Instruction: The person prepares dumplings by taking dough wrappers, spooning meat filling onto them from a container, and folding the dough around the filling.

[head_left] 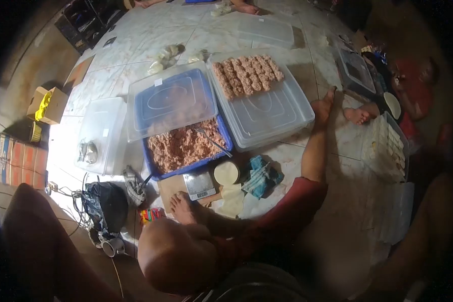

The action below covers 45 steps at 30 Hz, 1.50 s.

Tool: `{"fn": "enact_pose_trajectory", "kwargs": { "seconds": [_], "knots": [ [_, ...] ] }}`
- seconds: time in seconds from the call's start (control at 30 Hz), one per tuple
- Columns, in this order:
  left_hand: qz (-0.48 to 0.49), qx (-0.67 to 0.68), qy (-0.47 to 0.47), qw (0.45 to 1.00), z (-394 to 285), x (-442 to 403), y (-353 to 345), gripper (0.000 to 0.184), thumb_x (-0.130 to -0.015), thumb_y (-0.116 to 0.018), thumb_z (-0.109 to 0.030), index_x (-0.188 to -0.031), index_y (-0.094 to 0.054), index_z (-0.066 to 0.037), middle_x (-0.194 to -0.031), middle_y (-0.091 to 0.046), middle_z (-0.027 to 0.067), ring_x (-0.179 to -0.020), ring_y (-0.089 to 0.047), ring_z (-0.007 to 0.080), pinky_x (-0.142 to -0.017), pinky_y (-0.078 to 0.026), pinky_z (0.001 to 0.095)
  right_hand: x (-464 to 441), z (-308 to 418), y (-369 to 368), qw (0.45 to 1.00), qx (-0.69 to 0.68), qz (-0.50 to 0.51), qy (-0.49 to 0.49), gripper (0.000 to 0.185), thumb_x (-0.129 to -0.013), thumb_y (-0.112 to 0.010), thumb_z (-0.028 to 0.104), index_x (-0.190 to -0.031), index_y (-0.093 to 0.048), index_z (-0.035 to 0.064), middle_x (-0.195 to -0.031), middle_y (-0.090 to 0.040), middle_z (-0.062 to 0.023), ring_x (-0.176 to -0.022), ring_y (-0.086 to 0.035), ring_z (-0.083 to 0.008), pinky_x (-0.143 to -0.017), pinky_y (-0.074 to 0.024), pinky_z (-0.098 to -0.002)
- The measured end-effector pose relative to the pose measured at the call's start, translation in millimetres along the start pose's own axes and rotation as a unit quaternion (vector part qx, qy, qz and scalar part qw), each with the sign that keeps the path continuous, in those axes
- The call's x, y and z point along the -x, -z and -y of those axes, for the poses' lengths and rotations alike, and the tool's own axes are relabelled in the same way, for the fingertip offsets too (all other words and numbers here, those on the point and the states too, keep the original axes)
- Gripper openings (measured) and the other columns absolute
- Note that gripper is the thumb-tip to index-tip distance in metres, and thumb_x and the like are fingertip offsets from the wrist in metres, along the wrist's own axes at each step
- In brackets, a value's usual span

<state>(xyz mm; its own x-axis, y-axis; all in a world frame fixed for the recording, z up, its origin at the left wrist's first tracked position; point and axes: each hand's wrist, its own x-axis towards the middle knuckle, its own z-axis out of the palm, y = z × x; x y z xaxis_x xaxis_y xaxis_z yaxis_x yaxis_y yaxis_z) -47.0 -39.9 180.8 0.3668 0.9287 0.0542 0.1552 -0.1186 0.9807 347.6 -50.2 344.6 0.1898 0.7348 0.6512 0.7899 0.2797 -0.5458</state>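
Head view, clock face centred on the blue tub (162,175), set on the tiled floor (136,55) and filled with pinkish, mince-like mixture (173,151). Left hand and right hand both out of view; cannot tell whether spread, closed or holding anything. Clear lid (176,95) at twelve o'clock, lying over the far part of the tub, with the near part uncovered. Spoon-like utensil (216,141) in the mixture, handle slanting to the rim just past three. At two, rows of pinkish lumps (246,75) on top of a clear lidded container (261,118).

Between five and six, a white scale (200,183), just beside a bare foot (182,207) at six. At four, a pale disc (226,172) near the scale; farther out, a crumpled blue-green cloth (260,176). Also toward four, red shorts (287,206) on an outstretched leg. At nine, another clear container (103,131); between seven and eight, a black bag (105,204). Well apart at three, a clear tub with pale pieces (387,148); between two and three, a person in red (412,85).
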Motion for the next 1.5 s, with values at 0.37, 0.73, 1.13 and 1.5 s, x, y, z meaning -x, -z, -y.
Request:
{"fn": "enact_pose_trajectory", "kwargs": {
  "seconds": [0.37, 0.73, 1.13, 1.5],
  "knots": [
    [0.011, -0.029, 0.004, 1.000, 12.7, 10.1, -8.0, 0.028, -0.100, -0.059, -0.022, -0.119, -0.056, -0.002, -0.099, -0.063, 0.0083, -0.087, -0.061, 0.0171, -0.075, -0.052, 0.0323, -21.3, 32.6, 48.4, 0.989, -0.017, -0.129, 0.065, 0.016, -0.094, -0.064, 0.015, -0.105, -0.065, 0.0030, -0.102, -0.067, -0.0075, -0.092, -0.063, -0.0169, -0.081, -0.0503, -0.0326],
    [-0.172, 0.082, 0.067, 0.979, -44.4, -32.2, 77.6, 0.032, -0.102, -0.057, -0.026, -0.122, -0.056, -0.002, -0.103, -0.064, 0.0088, -0.089, -0.062, 0.0180, -0.073, -0.052, 0.0326, -6.2, -230.7, -182.0, 0.942, 0.110, 0.153, -0.280, 0.061, -0.082, -0.078, 0.040, -0.125, -0.058, 0.0025, -0.124, -0.065, -0.0223, -0.113, -0.065, -0.0343, -0.095, -0.0511, -0.0432],
    [-0.268, 0.072, 0.078, 0.958, 86.1, 41.9, 30.8, 0.017, -0.094, -0.066, -0.004, -0.109, -0.058, 0.000, -0.097, -0.062, 0.0066, -0.085, -0.057, 0.0130, -0.077, -0.047, 0.0274, -30.7, -259.8, -226.4, 0.924, 0.146, 0.260, -0.238, 0.054, -0.073, -0.082, 0.018, -0.121, -0.059, 0.0041, -0.121, -0.066, -0.0218, -0.112, -0.063, -0.0392, -0.094, -0.0512, -0.0434],
    [-0.175, -0.196, -0.128, 0.956, 82.5, 47.4, 28.4, 0.053, -0.093, -0.070, -0.003, -0.138, -0.042, 0.001, -0.112, -0.064, 0.0138, -0.100, -0.062, 0.0192, -0.084, -0.049, 0.0308, -18.5, -247.3, -229.6, 0.980, 0.047, 0.156, -0.117, 0.063, -0.073, -0.079, 0.006, -0.127, -0.046, 0.0042, -0.120, -0.060, -0.0235, -0.110, -0.061, -0.0402, -0.093, -0.0501, -0.0446]
  ]
}}
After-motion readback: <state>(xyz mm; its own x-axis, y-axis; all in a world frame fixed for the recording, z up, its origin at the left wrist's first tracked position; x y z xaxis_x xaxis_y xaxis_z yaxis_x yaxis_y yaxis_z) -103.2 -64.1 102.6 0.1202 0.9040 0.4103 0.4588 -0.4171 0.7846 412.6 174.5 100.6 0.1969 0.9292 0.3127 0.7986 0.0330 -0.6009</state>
